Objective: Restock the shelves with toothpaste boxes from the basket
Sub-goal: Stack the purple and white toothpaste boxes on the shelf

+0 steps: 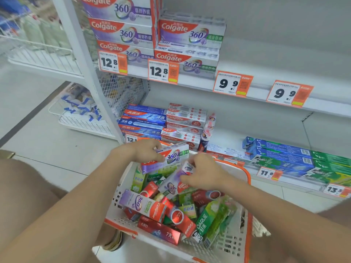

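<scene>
Head view, listed left to right.
1. Left hand (146, 150): fingers curled round a green-label Colgate 360 box (168, 158), raised just above the far end of the basket.
2. Second 360 box (175, 182): tilted, lower end among the loose stock, upper end pinched by the right hand (205, 173).
3. Basket (247, 179): white with an orange rim, in front of the lower shelf, holding mixed toothpaste boxes.

Handling note: likely best to bring both boxes together, logos facing the same way. Then seat them squarely on the matching green-label stack (191, 32) on the upper shelf, edges flush so the pile does not lean.
</scene>
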Demonstrator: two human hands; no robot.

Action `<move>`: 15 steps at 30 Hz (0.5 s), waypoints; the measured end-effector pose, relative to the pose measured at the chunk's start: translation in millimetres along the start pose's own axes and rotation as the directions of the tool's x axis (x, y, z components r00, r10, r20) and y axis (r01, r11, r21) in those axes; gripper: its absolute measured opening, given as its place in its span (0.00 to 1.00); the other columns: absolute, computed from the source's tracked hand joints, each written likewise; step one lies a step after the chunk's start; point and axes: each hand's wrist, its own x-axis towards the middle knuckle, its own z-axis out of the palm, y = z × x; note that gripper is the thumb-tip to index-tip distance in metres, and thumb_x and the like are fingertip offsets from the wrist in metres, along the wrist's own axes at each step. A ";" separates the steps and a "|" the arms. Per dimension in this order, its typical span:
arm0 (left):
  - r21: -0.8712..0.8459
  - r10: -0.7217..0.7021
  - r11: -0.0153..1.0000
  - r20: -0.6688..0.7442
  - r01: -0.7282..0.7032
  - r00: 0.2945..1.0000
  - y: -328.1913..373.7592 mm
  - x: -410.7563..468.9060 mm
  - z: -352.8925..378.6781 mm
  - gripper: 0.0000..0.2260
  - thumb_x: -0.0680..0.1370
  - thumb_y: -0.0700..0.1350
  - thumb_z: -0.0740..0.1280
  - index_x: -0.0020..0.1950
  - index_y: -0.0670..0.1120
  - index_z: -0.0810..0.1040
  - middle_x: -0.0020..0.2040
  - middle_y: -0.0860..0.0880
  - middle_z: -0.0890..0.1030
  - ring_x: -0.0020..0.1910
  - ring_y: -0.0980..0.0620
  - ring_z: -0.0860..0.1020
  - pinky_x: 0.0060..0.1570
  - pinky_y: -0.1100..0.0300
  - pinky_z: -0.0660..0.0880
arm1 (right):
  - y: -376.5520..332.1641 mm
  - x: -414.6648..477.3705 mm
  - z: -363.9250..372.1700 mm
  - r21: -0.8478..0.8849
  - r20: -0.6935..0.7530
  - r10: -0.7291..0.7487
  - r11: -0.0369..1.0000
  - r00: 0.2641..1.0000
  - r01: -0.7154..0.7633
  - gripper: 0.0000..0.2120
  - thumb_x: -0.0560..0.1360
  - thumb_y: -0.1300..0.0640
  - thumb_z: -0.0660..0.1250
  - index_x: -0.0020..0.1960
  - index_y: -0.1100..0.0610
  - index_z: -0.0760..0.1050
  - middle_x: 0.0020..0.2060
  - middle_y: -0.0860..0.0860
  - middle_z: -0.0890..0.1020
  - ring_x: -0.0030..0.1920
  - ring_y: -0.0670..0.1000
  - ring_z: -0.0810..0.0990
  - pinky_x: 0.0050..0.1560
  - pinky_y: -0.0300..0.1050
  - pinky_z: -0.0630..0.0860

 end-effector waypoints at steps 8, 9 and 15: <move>0.003 0.075 0.997 -0.041 -0.074 0.996 64.0 -59.9 -62.3 0.26 0.69 0.46 0.76 0.67 0.50 0.77 0.64 0.48 0.80 0.43 0.54 0.82 0.36 0.63 0.78 | -33.3 -21.8 -80.6 0.601 -0.443 -0.077 0.714 0.893 0.360 0.19 0.77 0.56 0.76 0.60 0.53 0.69 0.42 0.50 0.87 0.40 0.50 0.81 0.45 0.53 0.79; -0.048 0.105 0.993 -0.076 -0.109 0.992 69.0 -65.9 -68.0 0.25 0.68 0.45 0.76 0.64 0.49 0.78 0.62 0.47 0.81 0.40 0.54 0.82 0.34 0.63 0.77 | -38.3 -24.8 -86.8 0.594 -0.473 -0.106 0.695 0.875 0.406 0.18 0.79 0.55 0.73 0.63 0.53 0.68 0.46 0.51 0.87 0.42 0.50 0.82 0.47 0.52 0.80; -0.416 0.216 0.844 -0.313 -0.338 0.925 99.2 -76.1 -80.1 0.13 0.76 0.41 0.77 0.58 0.42 0.79 0.52 0.35 0.84 0.43 0.48 0.84 0.48 0.49 0.83 | -43.0 -24.0 -113.1 0.322 -0.465 -0.269 0.836 0.844 0.444 0.24 0.80 0.41 0.63 0.71 0.50 0.67 0.51 0.41 0.84 0.47 0.42 0.83 0.50 0.44 0.78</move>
